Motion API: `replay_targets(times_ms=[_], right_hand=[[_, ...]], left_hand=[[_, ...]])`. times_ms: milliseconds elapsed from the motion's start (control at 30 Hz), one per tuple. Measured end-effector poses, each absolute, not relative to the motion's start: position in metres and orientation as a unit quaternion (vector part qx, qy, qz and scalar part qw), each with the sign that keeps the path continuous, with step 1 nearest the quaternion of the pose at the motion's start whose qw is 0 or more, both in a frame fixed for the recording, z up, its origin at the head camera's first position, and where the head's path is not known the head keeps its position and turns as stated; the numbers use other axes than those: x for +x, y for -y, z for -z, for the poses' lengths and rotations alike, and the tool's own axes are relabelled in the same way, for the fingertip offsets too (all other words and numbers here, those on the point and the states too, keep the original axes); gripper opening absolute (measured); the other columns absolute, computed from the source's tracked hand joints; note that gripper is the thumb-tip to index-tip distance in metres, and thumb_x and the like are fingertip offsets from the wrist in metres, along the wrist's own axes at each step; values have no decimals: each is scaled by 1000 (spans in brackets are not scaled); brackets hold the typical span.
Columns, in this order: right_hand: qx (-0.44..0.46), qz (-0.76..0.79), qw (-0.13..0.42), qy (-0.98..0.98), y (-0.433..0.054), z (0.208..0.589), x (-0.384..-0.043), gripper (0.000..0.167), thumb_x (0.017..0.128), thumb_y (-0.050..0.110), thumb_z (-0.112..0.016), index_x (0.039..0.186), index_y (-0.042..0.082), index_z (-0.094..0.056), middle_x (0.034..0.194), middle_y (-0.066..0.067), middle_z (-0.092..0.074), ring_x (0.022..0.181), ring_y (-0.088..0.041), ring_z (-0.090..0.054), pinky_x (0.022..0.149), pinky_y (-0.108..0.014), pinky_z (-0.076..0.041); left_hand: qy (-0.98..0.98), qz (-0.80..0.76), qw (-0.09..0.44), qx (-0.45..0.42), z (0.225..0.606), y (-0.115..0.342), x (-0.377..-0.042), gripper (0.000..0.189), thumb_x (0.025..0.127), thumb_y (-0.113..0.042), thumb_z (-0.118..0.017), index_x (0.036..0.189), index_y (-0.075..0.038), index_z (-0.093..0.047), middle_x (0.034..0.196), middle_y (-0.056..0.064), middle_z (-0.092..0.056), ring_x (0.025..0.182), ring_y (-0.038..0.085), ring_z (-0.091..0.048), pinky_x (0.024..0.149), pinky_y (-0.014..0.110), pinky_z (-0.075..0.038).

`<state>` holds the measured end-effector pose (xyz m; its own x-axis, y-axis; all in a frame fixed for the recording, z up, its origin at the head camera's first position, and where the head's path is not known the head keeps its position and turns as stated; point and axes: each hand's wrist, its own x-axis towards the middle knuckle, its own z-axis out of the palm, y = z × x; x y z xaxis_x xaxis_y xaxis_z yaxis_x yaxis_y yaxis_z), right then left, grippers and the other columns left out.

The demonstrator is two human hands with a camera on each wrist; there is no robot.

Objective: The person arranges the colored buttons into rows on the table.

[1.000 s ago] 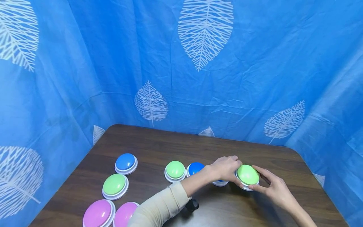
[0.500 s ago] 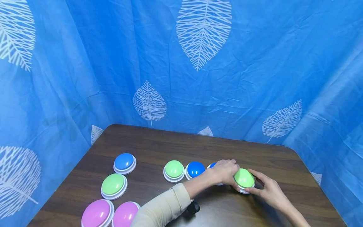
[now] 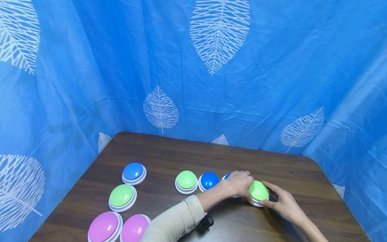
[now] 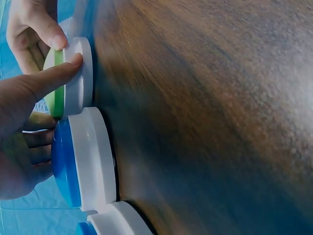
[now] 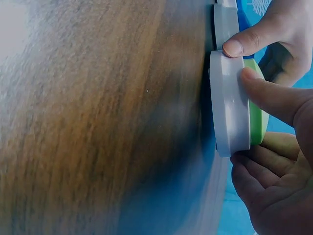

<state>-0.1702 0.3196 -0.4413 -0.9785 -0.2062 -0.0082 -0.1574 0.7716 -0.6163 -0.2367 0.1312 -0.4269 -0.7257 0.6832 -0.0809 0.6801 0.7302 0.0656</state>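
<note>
Both hands are on a green-domed push button [image 3: 258, 191] with a white base, at the right end of a row. My left hand [image 3: 240, 183] holds its left side; in the left wrist view the thumb [image 4: 61, 76] lies on the white base. My right hand [image 3: 285, 203] grips the right side, thumb [image 5: 264, 90] at the front and fingers curled round the far side. A blue button [image 4: 66, 161] stands right beside the green one, partly hidden under my left hand in the head view. Another blue button [image 3: 210, 180] and a green button [image 3: 186, 180] continue the row leftward.
On the left of the brown table [image 3: 157, 151] stand a blue button [image 3: 133, 172], a green button [image 3: 121, 196] and two larger pink buttons [image 3: 103, 227]. A small black object [image 3: 207, 222] shows beside my left sleeve [image 3: 178, 220]. Blue curtains [image 3: 266, 67] surround the table.
The held green button has moved left and slightly nearer, up to the blue button, with my right hand following. My left hand has shifted slightly, exposing more of that blue button.
</note>
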Motion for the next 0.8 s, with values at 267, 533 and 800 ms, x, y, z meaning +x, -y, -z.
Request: replay_targets(times_ms=[267,533,800], right_hand=[[-101,323,55,-940,-321,441,-171,80,82,36,-81,142,-6,-47,136,-31,-52,122,-49,-51,92,-55,-49],[-106,321,67,-939,-322,444,-170,81,88,35,-75,146,-7,-39,140,-33,-46,127,-51,-46,94,-59,-45],[-107,331,74,-935,-320,448,-168,81,91,36,-71,150,-5,-34,145,-33,-41,131,-53,-39,97,-63,-40]], left_hand=[[-929,-25,59,363,430,-134,-237,56,69,-63,-81,107,-25,-68,90,-12,-51,77,3,-46,66,20,-42],[-931,-36,67,358,431,-135,-237,58,70,-63,-81,111,-25,-68,91,-12,-51,77,3,-47,68,20,-42],[-931,-34,58,358,433,-132,-236,59,70,-65,-80,110,-25,-68,89,-11,-51,76,3,-48,66,20,-43]])
